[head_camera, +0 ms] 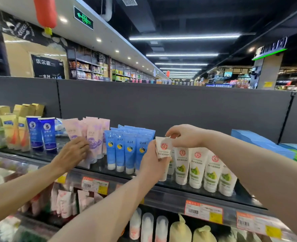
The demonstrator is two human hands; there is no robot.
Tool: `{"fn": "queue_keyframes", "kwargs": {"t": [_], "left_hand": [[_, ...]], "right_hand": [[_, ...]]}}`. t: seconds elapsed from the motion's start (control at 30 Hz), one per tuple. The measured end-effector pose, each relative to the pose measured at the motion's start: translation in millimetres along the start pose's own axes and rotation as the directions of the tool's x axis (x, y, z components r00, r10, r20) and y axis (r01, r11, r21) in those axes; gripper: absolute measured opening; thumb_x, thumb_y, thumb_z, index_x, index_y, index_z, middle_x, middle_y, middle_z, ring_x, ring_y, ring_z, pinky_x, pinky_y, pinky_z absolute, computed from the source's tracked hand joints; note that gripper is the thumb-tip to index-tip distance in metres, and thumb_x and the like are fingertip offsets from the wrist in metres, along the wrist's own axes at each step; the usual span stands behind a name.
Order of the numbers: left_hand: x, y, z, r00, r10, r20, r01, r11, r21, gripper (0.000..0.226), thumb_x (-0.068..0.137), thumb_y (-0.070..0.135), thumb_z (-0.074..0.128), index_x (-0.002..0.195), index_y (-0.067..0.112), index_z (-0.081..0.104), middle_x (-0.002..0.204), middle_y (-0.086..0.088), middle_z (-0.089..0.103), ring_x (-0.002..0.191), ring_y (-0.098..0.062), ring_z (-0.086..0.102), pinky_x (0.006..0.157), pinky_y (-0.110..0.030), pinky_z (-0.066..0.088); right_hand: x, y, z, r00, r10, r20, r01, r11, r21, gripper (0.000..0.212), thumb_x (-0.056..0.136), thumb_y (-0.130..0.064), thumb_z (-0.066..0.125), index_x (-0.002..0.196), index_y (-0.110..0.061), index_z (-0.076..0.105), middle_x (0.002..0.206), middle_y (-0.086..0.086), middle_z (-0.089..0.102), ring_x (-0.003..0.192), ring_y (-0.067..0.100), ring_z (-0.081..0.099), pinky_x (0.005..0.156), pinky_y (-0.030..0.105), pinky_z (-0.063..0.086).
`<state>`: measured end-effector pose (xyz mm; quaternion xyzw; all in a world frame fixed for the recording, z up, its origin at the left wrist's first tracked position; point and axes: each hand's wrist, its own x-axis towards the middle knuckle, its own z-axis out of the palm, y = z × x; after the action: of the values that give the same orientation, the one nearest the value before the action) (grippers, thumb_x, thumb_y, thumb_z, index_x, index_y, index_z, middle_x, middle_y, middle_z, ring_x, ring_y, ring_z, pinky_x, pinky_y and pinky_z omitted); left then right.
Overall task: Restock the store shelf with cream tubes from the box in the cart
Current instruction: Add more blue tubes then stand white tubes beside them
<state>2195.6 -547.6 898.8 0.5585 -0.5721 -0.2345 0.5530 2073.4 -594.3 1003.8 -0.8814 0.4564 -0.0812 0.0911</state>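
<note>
White cream tube (pixel 163 149), looking light, soft-walled and likely slick, stands cap-down at the nine o'clock end of the white row (pixel 205 168) on the shelf (pixel 168 194), left hand (pixel 150 163) wrapped round its body, right hand (pixel 184 137) pinching the stiffer crimped top, probably the safest hold

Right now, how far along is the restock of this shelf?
Looks done: white plastic cream tubes with green prints stand in a row on the dark shelf. In hand: left hand grips another white tube, right hand pinches its top. Left: standing it in the row; the box is out of view.
</note>
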Motion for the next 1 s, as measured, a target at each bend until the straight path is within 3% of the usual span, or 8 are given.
{"fn": "queue_keyframes", "kwargs": {"t": [0.13, 0.3, 0.37, 0.47, 0.63, 0.9, 1.0], "left_hand": [[4, 2, 4, 1.000, -0.014, -0.005, 0.014, 1.000, 0.026, 0.036, 0.087, 0.018, 0.060, 0.113, 0.031, 0.040, 0.097, 0.012, 0.060, 0.091, -0.006, 0.060, 0.083, -0.033, 0.054], [8, -8, 0, 0.999, -0.030, 0.023, 0.028, 0.997, 0.077, 0.032, 0.086, 0.020, 0.064, 0.106, 0.034, 0.042, 0.100, 0.010, 0.060, 0.094, -0.008, 0.059, 0.082, -0.029, 0.053], [7, -15, -4, 0.997, -0.071, 0.025, 0.067, 0.991, 0.118, 0.042, 0.085, 0.024, 0.066, 0.120, 0.030, 0.044, 0.104, 0.011, 0.055, 0.096, -0.006, 0.055, 0.079, -0.024, 0.049], [4, -28, -10, 0.992, -0.118, 0.046, 0.105, 0.968, 0.230, 0.055, 0.086, 0.029, 0.064, 0.135, 0.023, 0.039, 0.117, 0.007, 0.053, 0.104, -0.009, 0.053, 0.087, -0.028, 0.051], [-2, -38, -11, 0.985, -0.139, 0.105, 0.104, 0.954, 0.281, 0.052, 0.087, 0.029, 0.064, 0.133, 0.019, 0.043, 0.127, 0.002, 0.054, 0.103, -0.006, 0.050, 0.089, -0.021, 0.043], [1, -38, -9, 0.976, -0.157, 0.149, 0.097, 0.933, 0.347, 0.046, 0.087, 0.031, 0.062, 0.129, 0.019, 0.047, 0.120, 0.004, 0.059, 0.103, -0.009, 0.054, 0.084, -0.020, 0.042], [2, -40, -9, 0.975, -0.158, 0.156, 0.094, 0.931, 0.353, 0.042, 0.087, 0.030, 0.063, 0.125, 0.018, 0.049, 0.117, 0.003, 0.060, 0.102, -0.010, 0.055, 0.079, -0.017, 0.044]], "right_hand": [[6, -3, 11, 1.000, -0.026, -0.013, 0.025, 0.997, -0.071, 0.026, 0.086, -0.039, 0.061, 0.106, -0.023, 0.058, 0.098, -0.009, 0.053, 0.092, 0.013, 0.054, 0.070, 0.024, 0.043], [13, -6, 14, 1.000, -0.015, -0.024, 0.013, 0.996, -0.093, 0.028, 0.085, -0.032, 0.063, 0.107, -0.015, 0.063, 0.099, -0.001, 0.058, 0.075, 0.011, 0.054, 0.069, 0.029, 0.049], [17, -5, 13, 0.999, 0.001, -0.033, -0.005, 0.993, -0.116, 0.025, 0.086, -0.031, 0.062, 0.104, -0.015, 0.063, 0.098, 0.000, 0.060, 0.078, 0.015, 0.059, 0.071, 0.032, 0.052], [22, -1, 16, 0.999, 0.025, -0.038, -0.029, 0.991, -0.127, 0.021, 0.086, -0.033, 0.062, 0.102, -0.019, 0.062, 0.100, -0.001, 0.061, 0.086, 0.018, 0.063, 0.075, 0.033, 0.055], [27, 1, 19, 0.999, 0.040, -0.027, -0.043, 0.991, -0.128, 0.030, 0.085, -0.034, 0.064, 0.110, -0.018, 0.061, 0.102, -0.001, 0.060, 0.091, 0.019, 0.062, 0.077, 0.033, 0.053], [27, -4, 17, 1.000, 0.014, 0.024, -0.009, 0.982, -0.190, 0.027, 0.088, -0.025, 0.061, 0.114, -0.017, 0.056, 0.103, -0.001, 0.057, 0.089, 0.016, 0.056, 0.061, 0.021, 0.042], [26, -6, 16, 0.999, 0.005, 0.041, 0.003, 0.979, -0.204, 0.029, 0.088, -0.023, 0.063, 0.115, -0.018, 0.055, 0.105, -0.001, 0.056, 0.091, 0.015, 0.055, 0.065, 0.021, 0.044]]}}
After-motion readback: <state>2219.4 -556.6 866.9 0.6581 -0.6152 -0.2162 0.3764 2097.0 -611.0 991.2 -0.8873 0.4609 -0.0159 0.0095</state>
